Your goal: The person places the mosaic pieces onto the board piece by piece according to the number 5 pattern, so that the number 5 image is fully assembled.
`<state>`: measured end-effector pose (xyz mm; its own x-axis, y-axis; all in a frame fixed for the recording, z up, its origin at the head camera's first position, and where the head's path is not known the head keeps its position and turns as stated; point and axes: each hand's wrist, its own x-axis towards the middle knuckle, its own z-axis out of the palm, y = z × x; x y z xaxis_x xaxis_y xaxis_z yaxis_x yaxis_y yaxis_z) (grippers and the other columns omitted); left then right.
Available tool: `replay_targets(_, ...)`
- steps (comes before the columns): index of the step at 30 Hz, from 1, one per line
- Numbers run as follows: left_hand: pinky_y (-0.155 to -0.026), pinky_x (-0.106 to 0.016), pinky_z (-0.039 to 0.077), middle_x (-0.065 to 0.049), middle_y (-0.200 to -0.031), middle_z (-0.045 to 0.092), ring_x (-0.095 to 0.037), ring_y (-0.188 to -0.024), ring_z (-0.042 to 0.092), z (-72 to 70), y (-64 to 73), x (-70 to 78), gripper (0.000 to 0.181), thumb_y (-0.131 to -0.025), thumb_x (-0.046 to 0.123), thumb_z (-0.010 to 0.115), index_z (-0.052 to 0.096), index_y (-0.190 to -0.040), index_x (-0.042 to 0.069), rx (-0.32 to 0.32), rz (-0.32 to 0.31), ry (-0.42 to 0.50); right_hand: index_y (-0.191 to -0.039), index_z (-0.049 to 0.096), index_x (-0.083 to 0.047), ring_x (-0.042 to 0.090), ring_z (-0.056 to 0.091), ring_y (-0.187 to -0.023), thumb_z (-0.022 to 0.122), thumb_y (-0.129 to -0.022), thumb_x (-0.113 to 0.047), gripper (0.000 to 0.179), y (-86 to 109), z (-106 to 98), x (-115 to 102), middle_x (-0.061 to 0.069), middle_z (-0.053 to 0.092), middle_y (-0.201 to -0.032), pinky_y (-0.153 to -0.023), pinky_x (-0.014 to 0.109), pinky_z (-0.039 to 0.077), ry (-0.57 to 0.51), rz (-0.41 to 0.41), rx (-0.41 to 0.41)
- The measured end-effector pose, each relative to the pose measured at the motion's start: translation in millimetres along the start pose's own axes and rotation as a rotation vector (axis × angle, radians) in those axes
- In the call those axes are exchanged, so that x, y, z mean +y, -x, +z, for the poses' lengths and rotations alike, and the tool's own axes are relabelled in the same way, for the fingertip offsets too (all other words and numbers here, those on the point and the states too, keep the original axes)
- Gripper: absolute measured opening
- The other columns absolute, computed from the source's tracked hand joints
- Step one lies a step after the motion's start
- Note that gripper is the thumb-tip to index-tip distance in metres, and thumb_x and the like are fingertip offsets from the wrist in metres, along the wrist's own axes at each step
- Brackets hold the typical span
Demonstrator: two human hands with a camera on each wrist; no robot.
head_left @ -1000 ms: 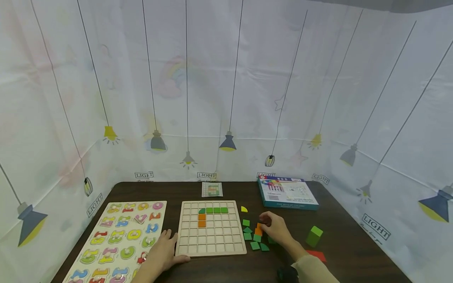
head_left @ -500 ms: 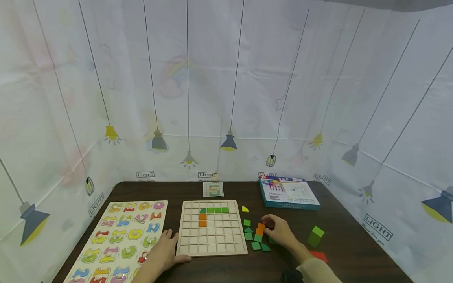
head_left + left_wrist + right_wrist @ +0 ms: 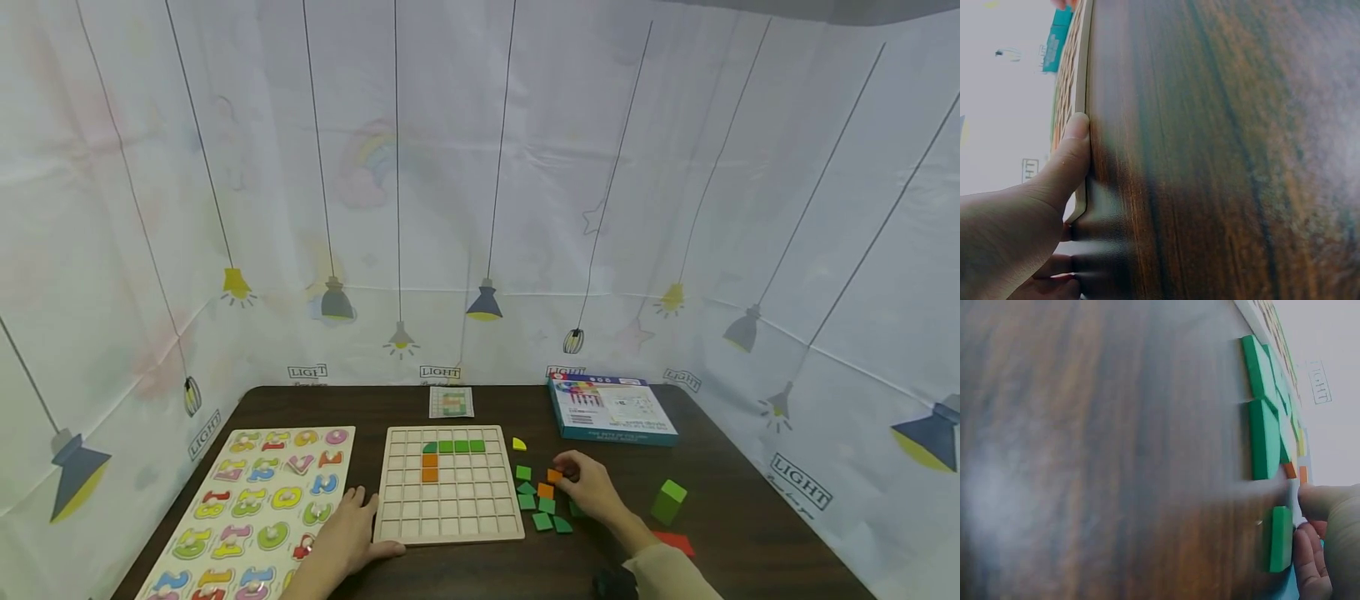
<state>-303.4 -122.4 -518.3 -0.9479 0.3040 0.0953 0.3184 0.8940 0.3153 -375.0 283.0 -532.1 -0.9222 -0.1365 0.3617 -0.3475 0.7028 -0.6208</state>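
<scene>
A wooden grid board (image 3: 465, 503) lies on the dark table, with several green pieces (image 3: 462, 447) in a row and two orange squares (image 3: 429, 467) in its cells. My left hand (image 3: 347, 527) rests at its near left corner; in the left wrist view the thumb (image 3: 1077, 134) lies straight along the board's edge. To the right of the board, my right hand (image 3: 588, 487) pinches a small orange square tile (image 3: 553, 476) between thumb and fingers. Another orange tile (image 3: 546, 491) lies just below it, beside several loose green tiles (image 3: 527, 502).
A letter-and-number puzzle board (image 3: 262, 500) lies at the left. A pattern card (image 3: 451, 402) and a flat box (image 3: 611, 408) are at the back. A yellow quarter-round piece (image 3: 519, 444), a green block (image 3: 668, 501) and a red piece (image 3: 673, 543) lie around the right hand.
The pinched orange tile has come apart from the other orange tile, which now lies separate below it. The left hand and the grid board have stayed in place.
</scene>
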Motion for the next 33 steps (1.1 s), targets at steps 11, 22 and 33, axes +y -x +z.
replay_targets(11,-0.096,-0.058,0.038,-0.037,-0.131,0.043,-0.051,-0.124,0.037,0.6,0.1,-1.3,0.093,-0.07,0.063,0.071,0.055,-0.125,-0.011,-0.002,-0.022,0.014,-0.104,0.064,-0.001,0.022,0.061,-0.084,0.071,-0.079,0.006,0.027,-14.5,19,-23,0.009,0.064,-0.095,-0.073,0.038,0.054,-0.046,-0.063,0.05)
replay_targets(22,-0.096,-0.058,0.038,-0.037,-0.131,0.042,-0.051,-0.124,0.037,3.8,-0.9,-2.1,0.093,-0.069,0.063,0.071,0.055,-0.125,-0.01,0.01,-0.021,0.018,-0.108,0.061,0.004,0.026,0.061,-0.084,0.069,-0.082,0.005,0.027,-26.1,57,-52,0.013,0.062,-0.095,-0.072,0.038,0.054,-0.117,-0.172,-0.001)
replay_targets(33,-0.096,-0.056,0.039,-0.036,-0.13,0.044,-0.049,-0.123,0.039,6.3,-3.2,-3.3,0.095,-0.068,0.067,0.069,0.056,-0.124,-0.009,0.019,-0.013,-0.015,-0.111,0.06,0.004,0.023,0.061,-0.09,0.065,-0.085,0.004,0.027,-37.8,88,-80,0.011,0.062,-0.099,-0.077,0.033,0.054,-0.115,-0.215,-0.084)
